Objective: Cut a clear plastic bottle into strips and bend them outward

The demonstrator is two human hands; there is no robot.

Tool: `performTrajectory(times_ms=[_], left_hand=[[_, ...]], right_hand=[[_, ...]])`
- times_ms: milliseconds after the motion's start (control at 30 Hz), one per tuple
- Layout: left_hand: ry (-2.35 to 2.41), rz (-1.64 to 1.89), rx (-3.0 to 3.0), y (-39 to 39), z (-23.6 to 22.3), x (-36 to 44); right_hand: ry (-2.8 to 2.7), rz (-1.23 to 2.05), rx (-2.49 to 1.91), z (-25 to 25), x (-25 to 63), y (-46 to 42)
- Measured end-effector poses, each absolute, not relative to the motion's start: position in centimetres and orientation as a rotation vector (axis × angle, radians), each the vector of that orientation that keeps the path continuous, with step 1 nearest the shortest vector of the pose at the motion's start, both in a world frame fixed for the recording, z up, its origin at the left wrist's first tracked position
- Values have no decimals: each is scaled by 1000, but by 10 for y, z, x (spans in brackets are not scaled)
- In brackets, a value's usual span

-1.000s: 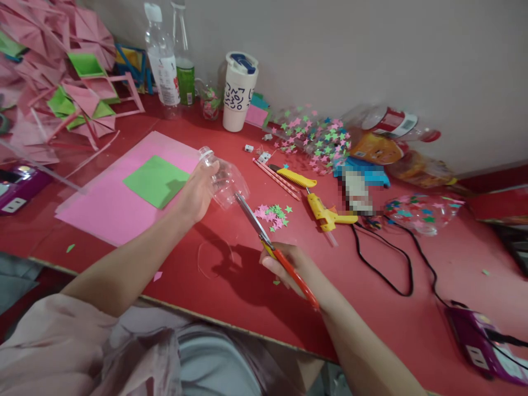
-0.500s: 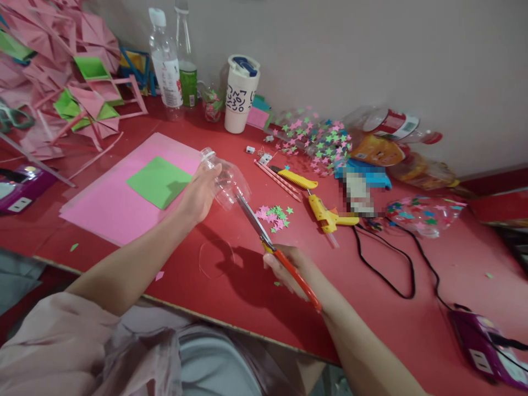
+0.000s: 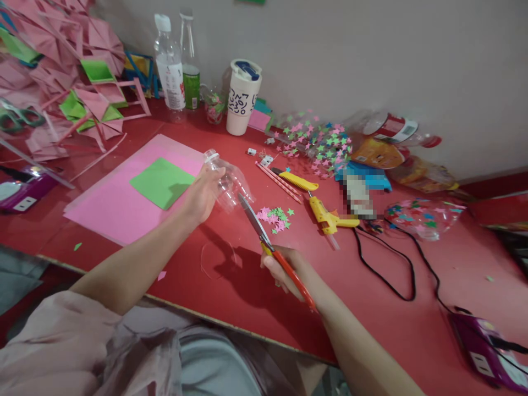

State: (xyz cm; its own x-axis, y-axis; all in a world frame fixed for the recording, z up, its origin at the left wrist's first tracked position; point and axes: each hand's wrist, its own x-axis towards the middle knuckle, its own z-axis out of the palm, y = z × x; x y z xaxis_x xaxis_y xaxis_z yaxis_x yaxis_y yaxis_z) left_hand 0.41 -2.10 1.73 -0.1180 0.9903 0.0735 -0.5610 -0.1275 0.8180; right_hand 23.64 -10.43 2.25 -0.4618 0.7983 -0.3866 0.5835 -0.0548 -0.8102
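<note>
My left hand [image 3: 205, 190] is closed around the neck end of a clear plastic bottle top [image 3: 233, 181], its cut rim turned to the right. In my right hand [image 3: 286, 267] is a pair of scissors [image 3: 291, 272] with red and yellow handles. The blades point up and left, their tips at the bottle's cut rim; whether they touch the plastic I cannot tell. A thin clear plastic ring [image 3: 218, 260] lies on the red table below. Pink and green paper stars [image 3: 275, 218] are piled just right of the blades.
Pink paper [image 3: 111, 203] with a green sheet [image 3: 163, 183] lies at left. A yellow glue gun [image 3: 325, 215], yellow cutter [image 3: 297, 180] and striped straws [image 3: 278, 181] lie to the right. A white tumbler [image 3: 243, 99] and bottles [image 3: 171, 82] stand along the wall.
The view has shifted slightly. Both hands keep their holds on the bottle top and the scissors, and the scissor blades look a little more closed together.
</note>
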Motion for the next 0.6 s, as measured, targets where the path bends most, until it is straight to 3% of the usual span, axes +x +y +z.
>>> performTrajectory(times_ms=[600], left_hand=[[778, 1531, 802, -23, 15, 6]], right_hand=[[-1961, 1559, -1567, 21, 234, -106]])
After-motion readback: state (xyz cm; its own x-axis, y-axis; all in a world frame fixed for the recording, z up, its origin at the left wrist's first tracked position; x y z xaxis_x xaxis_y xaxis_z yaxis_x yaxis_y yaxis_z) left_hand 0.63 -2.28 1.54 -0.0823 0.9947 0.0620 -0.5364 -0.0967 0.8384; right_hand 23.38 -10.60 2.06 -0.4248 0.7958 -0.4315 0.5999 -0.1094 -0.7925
